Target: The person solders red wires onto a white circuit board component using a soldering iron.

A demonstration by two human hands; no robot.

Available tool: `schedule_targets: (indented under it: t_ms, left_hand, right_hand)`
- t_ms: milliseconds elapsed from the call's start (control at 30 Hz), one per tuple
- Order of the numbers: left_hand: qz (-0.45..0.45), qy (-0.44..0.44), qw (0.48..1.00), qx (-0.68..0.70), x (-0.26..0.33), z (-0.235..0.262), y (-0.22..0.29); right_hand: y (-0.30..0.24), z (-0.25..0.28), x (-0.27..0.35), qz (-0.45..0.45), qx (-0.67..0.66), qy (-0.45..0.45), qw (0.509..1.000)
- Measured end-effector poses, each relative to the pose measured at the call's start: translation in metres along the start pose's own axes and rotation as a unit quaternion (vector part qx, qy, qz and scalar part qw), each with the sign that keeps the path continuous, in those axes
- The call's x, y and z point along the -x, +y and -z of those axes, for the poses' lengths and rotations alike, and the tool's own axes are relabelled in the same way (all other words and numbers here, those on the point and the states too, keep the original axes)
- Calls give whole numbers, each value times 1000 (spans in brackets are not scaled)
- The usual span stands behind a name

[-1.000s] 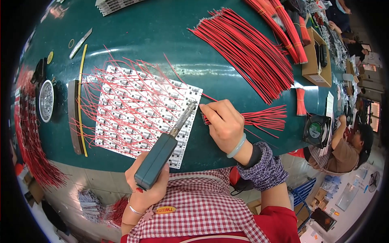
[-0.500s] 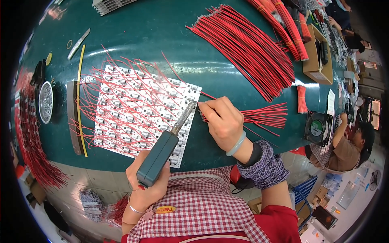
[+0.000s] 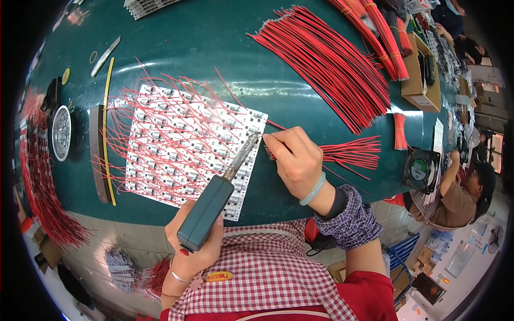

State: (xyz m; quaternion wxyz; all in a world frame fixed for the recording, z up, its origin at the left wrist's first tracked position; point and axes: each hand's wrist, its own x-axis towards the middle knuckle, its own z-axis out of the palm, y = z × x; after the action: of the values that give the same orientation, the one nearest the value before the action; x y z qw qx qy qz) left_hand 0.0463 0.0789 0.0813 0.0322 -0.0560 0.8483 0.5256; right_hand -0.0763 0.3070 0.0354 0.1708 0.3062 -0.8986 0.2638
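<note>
My left hand (image 3: 195,238) is closed round the dark green handle of a soldering iron (image 3: 206,213). Its metal tip reaches the upper right edge of a white circuit board panel (image 3: 184,147). Rows of small parts and many thin red wires cover that panel. Close beside the tip, my right hand (image 3: 297,160) pinches with thumb and forefinger at the panel's edge, on what looks like a red wire's end. A bundle of red wires (image 3: 350,152) passes under this hand and fans out to its right; the fingers partly hide its near ends.
A large spread of red wires (image 3: 332,69) lies at the back right, near a cardboard box (image 3: 423,80) and a black fan (image 3: 420,168). At left are a round dish (image 3: 61,134), a dark bar (image 3: 98,155), a yellow strip (image 3: 108,128) and a knife (image 3: 105,56). Another person sits far right.
The soldering iron's handle has tilted slightly, moving a little left and down, while its tip stays at the panel's edge. My right hand has barely moved.
</note>
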Motion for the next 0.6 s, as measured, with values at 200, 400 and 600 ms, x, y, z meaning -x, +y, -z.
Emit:
schedule_targets:
  t_ms: [200, 400, 600]
  left_hand:
    - [-3, -2, 1000, -4, -5, -2, 8]
    - [-15, -14, 1000, -4, -4, -3, 12]
    - [-30, -11, 999, 11, -7, -4, 20]
  right_hand:
    - [1, 0, 0, -13, -16, 2, 1000]
    - [4, -3, 3, 28, 19, -4, 999]
    - [2, -3, 2, 36, 33, -2, 999]
